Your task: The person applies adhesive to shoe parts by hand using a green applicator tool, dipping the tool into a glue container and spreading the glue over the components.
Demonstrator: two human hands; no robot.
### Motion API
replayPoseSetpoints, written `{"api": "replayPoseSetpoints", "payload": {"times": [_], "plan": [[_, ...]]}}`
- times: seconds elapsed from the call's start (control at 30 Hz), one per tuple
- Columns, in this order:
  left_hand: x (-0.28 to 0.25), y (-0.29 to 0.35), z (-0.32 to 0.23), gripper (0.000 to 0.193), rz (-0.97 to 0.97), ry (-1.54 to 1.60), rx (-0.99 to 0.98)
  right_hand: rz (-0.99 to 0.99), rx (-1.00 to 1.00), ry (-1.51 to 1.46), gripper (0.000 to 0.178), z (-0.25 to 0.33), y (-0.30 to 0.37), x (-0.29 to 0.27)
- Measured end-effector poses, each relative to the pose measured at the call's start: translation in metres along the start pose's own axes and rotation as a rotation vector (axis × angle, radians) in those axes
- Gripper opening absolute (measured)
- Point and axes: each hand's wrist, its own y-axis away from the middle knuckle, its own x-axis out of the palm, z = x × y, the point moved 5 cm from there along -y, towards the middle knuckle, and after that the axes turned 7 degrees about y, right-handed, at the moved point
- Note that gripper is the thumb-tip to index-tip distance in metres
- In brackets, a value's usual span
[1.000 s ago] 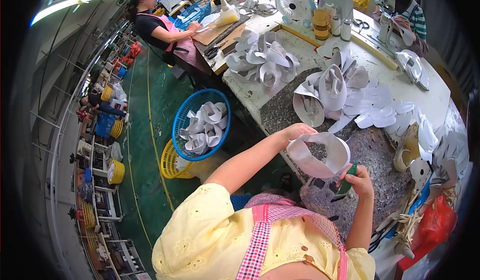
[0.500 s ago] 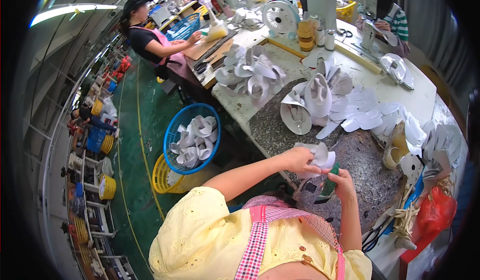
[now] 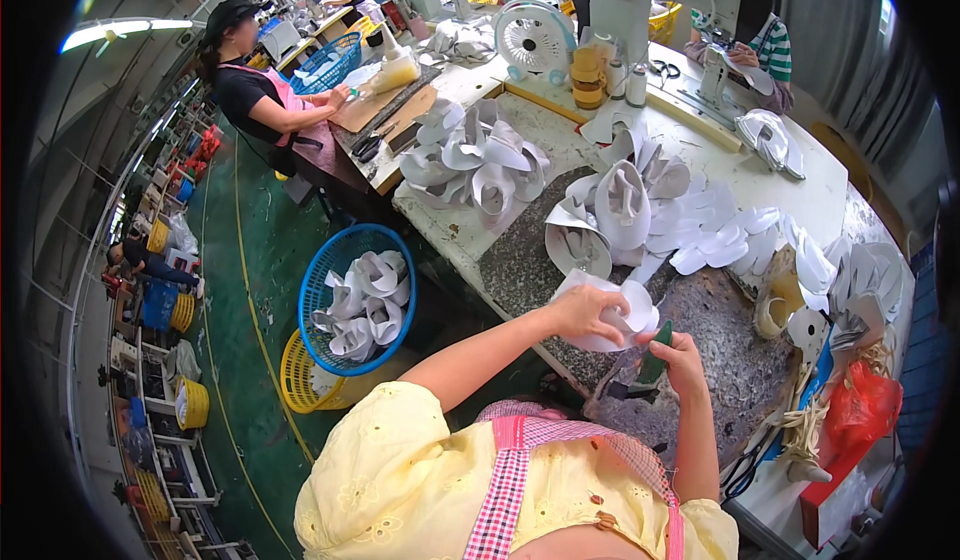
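My left hand (image 3: 585, 318) is closed round a curved white shoe upper (image 3: 638, 308), held above the near edge of the worktable. In my right hand (image 3: 684, 362) is a flat, dark green hand tool (image 3: 655, 358), pinched between thumb and fingers. Its exact kind does not show. The green tool is close beside the lower edge of the upper; whether they touch I cannot tell. Under both hands lies a rough grey, glue-crusted work surface (image 3: 740, 360). Just beyond them stand several joined white uppers (image 3: 622, 205) and a spread of flat white pieces (image 3: 715, 225).
Another heap of white uppers (image 3: 475, 155) lies at the table's left. A blue basket (image 3: 308, 295) of uppers sits over a yellow basket (image 3: 290, 370) on the left. Scissors (image 3: 740, 475) and a red bag (image 3: 865, 400) are at right. A co-worker (image 3: 265, 100) stands far left.
The white upper has turned and opened outward in my left hand, with the fingers spread further over it. The green tool has tilted. The whole view has shifted slightly.
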Motion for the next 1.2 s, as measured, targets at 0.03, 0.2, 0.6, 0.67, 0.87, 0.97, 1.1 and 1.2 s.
{"api": "replayPoseSetpoints", "payload": {"times": [0.03,0.2,0.6,0.67,0.87,0.97,1.1,1.2], "plan": [[-0.002,0.002,0.004,0.032,-0.007,0.001,-0.002,0.001,-0.010,0.011,0.022,0.000,-0.003,0.001],[-0.017,0.009,0.015,0.025,0.028,0.051,0.009,0.025,0.018,0.014,0.022,-0.004,-0.009,0.002],[-0.002,0.031,0.017,0.016,-0.045,-0.371,0.490,-0.006,0.069,0.140,0.022,-0.021,-0.019,0.009],[0.003,0.035,0.020,0.012,-0.079,-0.417,0.529,0.002,0.101,0.187,0.022,-0.025,-0.019,0.010],[0.052,0.028,0.043,0.041,0.422,-0.307,-0.064,-0.060,0.324,0.227,0.018,-0.063,-0.017,-0.013],[0.068,0.016,0.045,0.056,0.362,-0.227,-0.344,-0.056,0.321,0.262,0.017,-0.071,-0.014,-0.017],[0.077,-0.003,0.039,0.062,0.107,-0.304,-0.276,-0.067,0.272,0.223,0.016,-0.071,-0.011,-0.024],[0.084,-0.007,0.037,0.060,0.128,-0.396,-0.191,-0.093,0.227,0.272,0.017,-0.059,-0.002,-0.043]]}}
